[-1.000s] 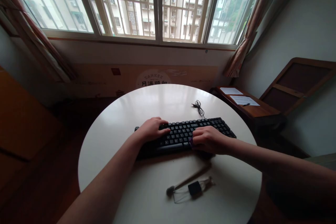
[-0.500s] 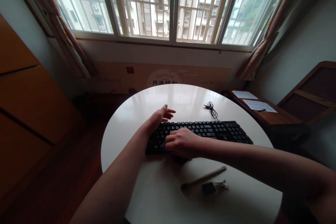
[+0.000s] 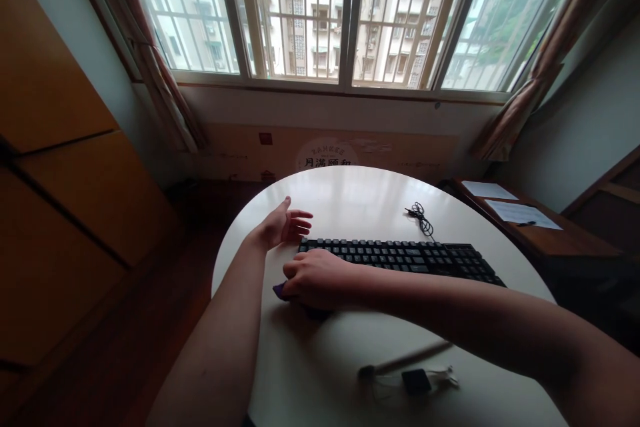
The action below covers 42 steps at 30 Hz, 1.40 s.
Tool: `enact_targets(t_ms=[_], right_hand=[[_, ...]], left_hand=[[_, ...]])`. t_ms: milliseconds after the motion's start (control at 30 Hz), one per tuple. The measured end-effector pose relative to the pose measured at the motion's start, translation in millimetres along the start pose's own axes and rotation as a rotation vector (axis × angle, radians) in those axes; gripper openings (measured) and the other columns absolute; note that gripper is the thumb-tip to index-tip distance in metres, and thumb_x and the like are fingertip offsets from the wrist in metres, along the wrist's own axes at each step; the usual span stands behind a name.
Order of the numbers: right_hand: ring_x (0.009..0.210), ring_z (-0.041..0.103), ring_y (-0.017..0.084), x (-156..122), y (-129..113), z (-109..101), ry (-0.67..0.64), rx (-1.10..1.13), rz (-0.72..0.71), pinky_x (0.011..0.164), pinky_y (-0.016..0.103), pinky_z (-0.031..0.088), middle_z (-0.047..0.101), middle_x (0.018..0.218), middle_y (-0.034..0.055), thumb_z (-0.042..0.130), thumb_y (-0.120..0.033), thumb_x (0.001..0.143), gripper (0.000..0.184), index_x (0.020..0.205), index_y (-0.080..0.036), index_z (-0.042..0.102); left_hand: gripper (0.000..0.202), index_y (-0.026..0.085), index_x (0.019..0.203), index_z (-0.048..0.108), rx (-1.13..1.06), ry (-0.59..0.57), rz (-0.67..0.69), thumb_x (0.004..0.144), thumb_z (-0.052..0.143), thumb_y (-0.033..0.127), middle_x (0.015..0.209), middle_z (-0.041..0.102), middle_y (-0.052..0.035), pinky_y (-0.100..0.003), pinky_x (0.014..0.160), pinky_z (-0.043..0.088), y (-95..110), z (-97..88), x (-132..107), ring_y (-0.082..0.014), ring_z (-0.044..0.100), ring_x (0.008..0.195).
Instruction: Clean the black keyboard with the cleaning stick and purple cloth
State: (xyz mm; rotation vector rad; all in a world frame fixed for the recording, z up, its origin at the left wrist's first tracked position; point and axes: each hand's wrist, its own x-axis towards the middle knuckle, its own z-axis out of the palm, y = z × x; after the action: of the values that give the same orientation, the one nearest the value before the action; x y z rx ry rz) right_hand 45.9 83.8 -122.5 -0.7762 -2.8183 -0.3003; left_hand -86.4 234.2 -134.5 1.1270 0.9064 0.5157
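1. One round white table (image 3: 350,193) filled the middle of the view, in front of a barred window.
2. A long brown cardboard panel (image 3: 390,147) leaned on the wall under the window, behind the table.
3. A long black keyboard (image 3: 415,257) lay across the table, its coiled black cable (image 3: 420,219) on the tabletop just behind it.
4. The left hand (image 3: 285,223) was released, palm turned up and fingers spread. It held nothing and hovered near the keyboard's far left corner.
5. The right hand (image 3: 313,277) was clenched around a small purple thing (image 3: 279,291) at the keyboard's near left corner. Only a tip of this thing showed past the knuckles, so I could not tell what it was.
6. A thin wooden-handled brush (image 3: 405,360) lay near the front edge of the table, with a small black tool (image 3: 416,381) just beside it. No hand was on them.
7. How far along, as a judgement only: the purple thing stood at the left end of the keyboard, and all rows to the right of the hand lay uncovered. Every key seemed to be in its place, though the dim light made it hard to be sure. Whether any part of the keys was already treated, the picture did not show.
8. Writing: the panel carried the characters "月满颐和" in a pale round mark. The small arc of letters above them, the red label to the left and the keycaps were too small to read.
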Motion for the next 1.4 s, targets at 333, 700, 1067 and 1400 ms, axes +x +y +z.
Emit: enact_targets(t_ms=[333,700,1067,1400], right_hand=[[0.086,0.054,0.019,8.8,33.9,0.5,0.02,0.11,0.13,0.073,0.03,0.038,0.066,0.095,0.0042,0.054,-0.028,0.088,0.019,0.087,-0.023,0.072],[0.082,0.06,0.019,19.7,89.1,0.2,0.083,0.024,0.726,0.064,0.027,0.037,0.067,0.1,0.0092,0.034,-0.029,0.099,0.037,0.104,-0.019,0.069],[0.079,0.061,0.015,5.4,71.3,17.0,0.096,0.225,0.298,0.071,0.025,0.039,0.071,0.093,0.0062,0.054,-0.022,0.092,0.019,0.099,-0.018,0.071],[0.083,0.059,0.016,14.0,47.3,36.1,0.234,0.236,0.241,0.086,0.031,0.041,0.069,0.09,0.0077,0.054,-0.02,0.089,0.015,0.084,-0.015,0.067]], left_hand=[[0.071,0.011,0.102,0.065,-0.041,0.085,-0.019,0.093,0.02,0.065,0.081,0.067,-0.0142,-0.032,0.057,0.055,-0.7,-4.2,1.7,-0.0229,0.065,0.068],[0.064,0.012,0.106,0.059,-0.09,0.137,-0.012,0.094,0.02,0.062,0.079,0.064,-0.0126,-0.035,0.054,0.056,-2.6,-6.4,7.0,-0.0218,0.064,0.061],[0.054,0.015,0.096,0.06,-0.064,0.461,0.131,0.096,0.025,0.057,0.086,0.063,-0.0111,-0.03,0.054,0.056,0.5,-15.0,11.1,-0.0175,0.061,0.065],[0.045,0.014,0.09,0.064,0.085,0.471,0.166,0.097,0.032,0.045,0.078,0.061,-0.008,-0.024,0.048,0.05,-0.8,-7.9,10.8,-0.0147,0.058,0.059]])
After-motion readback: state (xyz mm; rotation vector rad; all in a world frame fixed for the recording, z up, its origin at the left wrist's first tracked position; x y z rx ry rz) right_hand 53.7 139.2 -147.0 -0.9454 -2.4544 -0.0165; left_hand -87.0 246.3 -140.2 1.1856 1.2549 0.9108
